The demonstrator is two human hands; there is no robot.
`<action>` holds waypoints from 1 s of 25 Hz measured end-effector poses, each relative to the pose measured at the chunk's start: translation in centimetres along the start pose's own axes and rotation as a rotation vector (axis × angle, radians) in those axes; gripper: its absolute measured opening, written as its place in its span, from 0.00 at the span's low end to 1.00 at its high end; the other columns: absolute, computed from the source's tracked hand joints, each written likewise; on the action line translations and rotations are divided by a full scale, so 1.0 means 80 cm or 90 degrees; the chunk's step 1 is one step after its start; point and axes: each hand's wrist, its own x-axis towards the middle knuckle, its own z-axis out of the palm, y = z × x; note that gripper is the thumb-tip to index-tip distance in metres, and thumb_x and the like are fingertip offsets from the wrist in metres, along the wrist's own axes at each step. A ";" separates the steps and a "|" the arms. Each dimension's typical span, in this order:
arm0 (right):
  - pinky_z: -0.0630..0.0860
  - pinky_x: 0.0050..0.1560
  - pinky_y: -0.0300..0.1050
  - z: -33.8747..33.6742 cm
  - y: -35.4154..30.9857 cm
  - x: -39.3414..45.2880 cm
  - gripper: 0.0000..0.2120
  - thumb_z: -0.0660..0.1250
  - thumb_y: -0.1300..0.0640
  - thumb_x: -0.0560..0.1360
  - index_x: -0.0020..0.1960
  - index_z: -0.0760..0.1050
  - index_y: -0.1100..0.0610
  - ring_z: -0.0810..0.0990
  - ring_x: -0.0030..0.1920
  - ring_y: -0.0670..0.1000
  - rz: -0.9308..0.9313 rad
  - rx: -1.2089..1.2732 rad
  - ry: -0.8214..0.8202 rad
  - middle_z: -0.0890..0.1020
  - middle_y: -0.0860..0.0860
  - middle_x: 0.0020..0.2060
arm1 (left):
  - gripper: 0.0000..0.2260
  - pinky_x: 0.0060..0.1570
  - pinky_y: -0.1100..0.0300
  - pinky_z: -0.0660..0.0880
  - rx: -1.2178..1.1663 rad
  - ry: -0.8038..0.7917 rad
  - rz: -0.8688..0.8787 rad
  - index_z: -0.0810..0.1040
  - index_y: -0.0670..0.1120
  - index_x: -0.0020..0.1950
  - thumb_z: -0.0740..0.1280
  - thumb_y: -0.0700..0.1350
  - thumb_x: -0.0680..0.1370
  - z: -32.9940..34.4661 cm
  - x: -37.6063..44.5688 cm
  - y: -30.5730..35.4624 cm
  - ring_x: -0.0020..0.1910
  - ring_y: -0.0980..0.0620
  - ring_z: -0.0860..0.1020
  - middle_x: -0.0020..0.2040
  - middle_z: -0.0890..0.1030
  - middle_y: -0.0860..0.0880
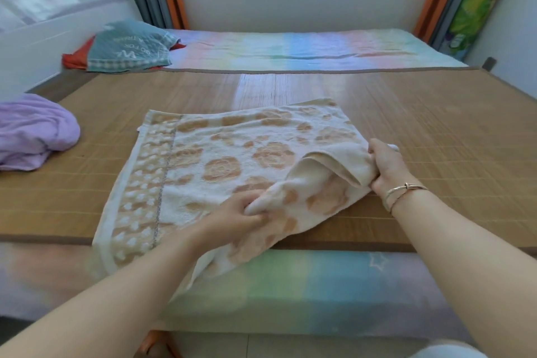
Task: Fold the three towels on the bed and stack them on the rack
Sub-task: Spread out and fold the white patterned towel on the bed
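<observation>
Presently, towel location: the cream terry towel with orange rose print (220,160) lies spread on the brown woven bamboo mat (436,125) covering the bed, its near edge hanging over the mat's front border toward the pastel rainbow sheet (319,285).
Fold risk: the right end is lifted and doubled over itself, so if the two hands travel unevenly the edges would probably land askew and the fold would come out crooked.
Slip risk: the overhanging near edge could drag the towel off the mat if the lifted end is pulled toward the person.
Grip risk: the bunched cloth in each hand looks thick, and a layer may slide free partway across.
Left hand: the left hand (235,218) reaches across from the lower left, fingers curled and pinching a gathered ridge of towel near the front edge.
Right hand: the right hand (383,166), a thin rose-gold bangle (404,192) at its wrist, grips the raised far-right corner with fingers wrapped round the cloth.
Other towels: a crumpled lilac towel (35,131) sits at the mat's left edge; a teal printed cloth (130,49) lies over something red farther back.
Rack: not in view.
</observation>
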 end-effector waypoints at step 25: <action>0.59 0.27 0.40 -0.155 0.041 0.079 0.06 0.62 0.59 0.72 0.40 0.65 0.57 0.64 0.27 0.48 -0.010 -0.709 -0.076 0.66 0.49 0.30 | 0.19 0.58 0.56 0.71 0.243 -0.040 0.024 0.67 0.50 0.71 0.58 0.53 0.81 0.149 0.255 0.090 0.62 0.51 0.73 0.66 0.73 0.51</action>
